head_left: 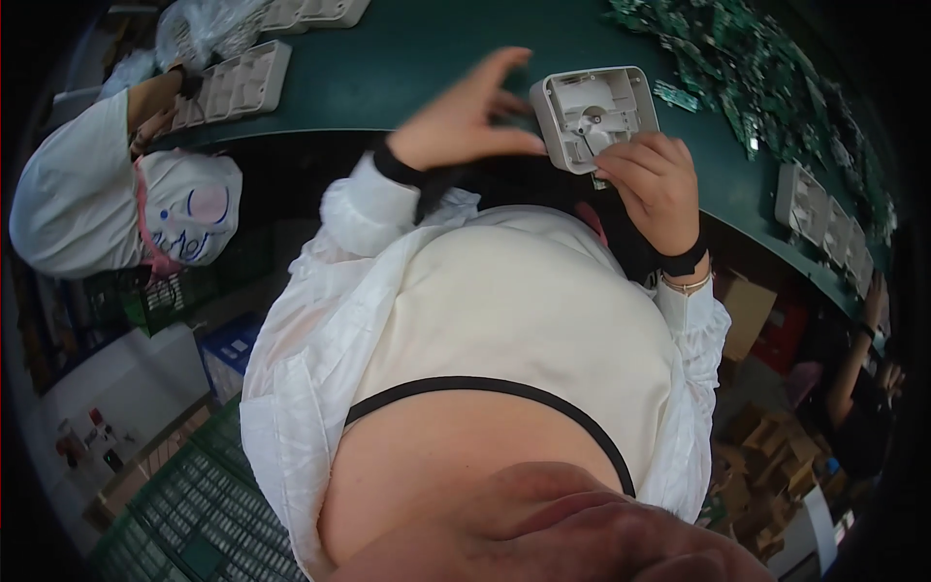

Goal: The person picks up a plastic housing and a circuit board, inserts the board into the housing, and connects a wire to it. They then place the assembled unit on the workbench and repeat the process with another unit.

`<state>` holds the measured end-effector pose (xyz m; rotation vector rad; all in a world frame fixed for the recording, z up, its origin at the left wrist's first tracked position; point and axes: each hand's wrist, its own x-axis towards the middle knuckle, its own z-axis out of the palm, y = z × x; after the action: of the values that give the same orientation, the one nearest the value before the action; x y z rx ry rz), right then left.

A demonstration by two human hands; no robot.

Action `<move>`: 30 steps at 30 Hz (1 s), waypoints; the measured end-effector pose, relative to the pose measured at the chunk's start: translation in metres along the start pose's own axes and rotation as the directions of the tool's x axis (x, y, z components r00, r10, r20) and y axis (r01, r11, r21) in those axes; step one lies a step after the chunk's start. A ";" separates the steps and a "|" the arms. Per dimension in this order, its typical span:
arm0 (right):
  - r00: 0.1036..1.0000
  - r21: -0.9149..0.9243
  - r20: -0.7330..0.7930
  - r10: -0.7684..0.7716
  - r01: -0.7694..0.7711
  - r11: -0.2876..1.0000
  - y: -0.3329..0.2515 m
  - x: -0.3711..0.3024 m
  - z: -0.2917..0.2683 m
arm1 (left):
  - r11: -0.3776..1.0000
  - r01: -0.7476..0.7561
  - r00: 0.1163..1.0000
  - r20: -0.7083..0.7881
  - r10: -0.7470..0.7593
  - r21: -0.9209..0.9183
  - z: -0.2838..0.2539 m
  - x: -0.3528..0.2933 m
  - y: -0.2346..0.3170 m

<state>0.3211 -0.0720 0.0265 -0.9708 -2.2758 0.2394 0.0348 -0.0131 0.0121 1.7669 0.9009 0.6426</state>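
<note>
We hold one square white housing (pixel 593 116) in our right hand (pixel 658 189); our left hand (pixel 464 114), spread wide, hovers beside it above the green surface (pixel 417 58).

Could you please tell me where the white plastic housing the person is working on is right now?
In the head view, the white plastic housing sits upper centre-right, held by the right hand over the green table, with the left hand just beside it.

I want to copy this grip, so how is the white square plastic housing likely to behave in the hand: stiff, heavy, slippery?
The white plastic housing looks like a stiff moulded shell with ribs, so probably rigid. It seems hollow, so likely light; the right hand holds it by one edge. Its smooth surfaces may be a little slippery. The left hand hovers open beside it.
</note>
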 end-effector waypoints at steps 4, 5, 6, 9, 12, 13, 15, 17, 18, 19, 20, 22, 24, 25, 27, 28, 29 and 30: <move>0.995 -0.124 0.051 0.086 -0.079 0.989 -0.003 -0.026 -0.037 | 0.742 0.029 0.866 -0.388 0.316 0.670 -0.107 0.005 -0.027; 0.992 -0.151 0.062 0.113 -0.102 0.983 -0.001 -0.034 -0.044 | 0.629 0.092 0.808 -0.427 0.407 0.772 -0.137 0.003 -0.040; 0.988 -0.181 0.073 0.139 -0.124 0.976 0.001 -0.043 -0.054 | 0.498 0.251 0.803 -0.465 0.372 0.830 -0.174 0.004 -0.061; 0.968 -0.238 -0.015 0.249 -0.246 0.940 0.018 -0.077 -0.079 | 0.307 0.520 0.808 -0.576 0.127 0.797 -0.220 0.009 -0.068; 0.940 -0.266 -0.073 0.334 -0.341 0.902 0.038 -0.106 -0.097 | 0.145 0.723 0.689 -0.721 -0.077 0.675 -0.222 0.020 -0.071; 0.922 -0.283 -0.079 0.378 -0.385 0.879 0.042 -0.112 -0.103 | 0.153 0.728 0.684 -0.722 -0.102 0.668 -0.222 0.024 -0.073; 0.900 -0.304 -0.088 0.426 -0.431 0.849 0.053 -0.123 -0.106 | 0.165 0.741 0.671 -0.725 -0.153 0.651 -0.223 0.030 -0.080; 0.897 -0.332 -0.096 0.432 -0.438 0.835 0.065 -0.133 -0.109 | 0.192 0.717 0.696 -0.705 -0.136 0.671 -0.241 0.025 -0.097; 0.895 -0.347 -0.100 0.434 -0.441 0.828 0.071 -0.139 -0.113 | 0.211 0.696 0.715 -0.689 -0.118 0.687 -0.253 0.021 -0.108; 0.893 -0.362 -0.099 0.439 -0.443 0.820 0.074 -0.142 -0.118 | 0.233 0.673 0.735 -0.670 -0.102 0.702 -0.257 0.021 -0.118; 0.893 -0.370 -0.094 0.440 -0.442 0.817 0.075 -0.142 -0.120 | 0.250 0.663 0.743 -0.661 -0.103 0.706 -0.255 0.022 -0.117; 0.896 -0.382 -0.085 0.437 -0.434 0.816 0.076 -0.143 -0.125 | 0.236 0.659 0.745 -0.662 -0.080 0.714 -0.254 0.016 -0.114; 0.884 -0.381 -0.101 0.457 -0.459 0.803 0.078 -0.151 -0.133 | 0.246 0.629 0.770 -0.634 -0.066 0.738 -0.271 0.021 -0.123; 0.880 -0.380 -0.105 0.463 -0.465 0.799 0.078 -0.151 -0.135 | 0.257 0.613 0.781 -0.622 -0.055 0.747 -0.271 0.020 -0.119; 0.876 -0.383 -0.107 0.469 -0.472 0.794 0.079 -0.156 -0.142 | 0.273 0.596 0.792 -0.608 -0.045 0.756 -0.264 0.019 -0.115; 0.873 -0.392 -0.110 0.476 -0.478 0.786 0.080 -0.160 -0.145 | 0.265 0.614 0.774 -0.634 -0.013 0.744 -0.260 0.018 -0.115; 0.869 -0.400 -0.112 0.482 -0.484 0.779 0.081 -0.164 -0.149 | 0.258 0.632 0.753 -0.658 0.018 0.731 -0.255 0.017 -0.113; 0.865 -0.404 -0.117 0.487 -0.490 0.773 0.082 -0.167 -0.150 | 0.249 0.650 0.731 -0.680 0.053 0.718 -0.249 0.018 -0.104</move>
<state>0.5496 -0.1427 0.0280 -1.7940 -2.0630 -0.0513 -0.1742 0.1580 0.0024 2.2648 2.4740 0.3321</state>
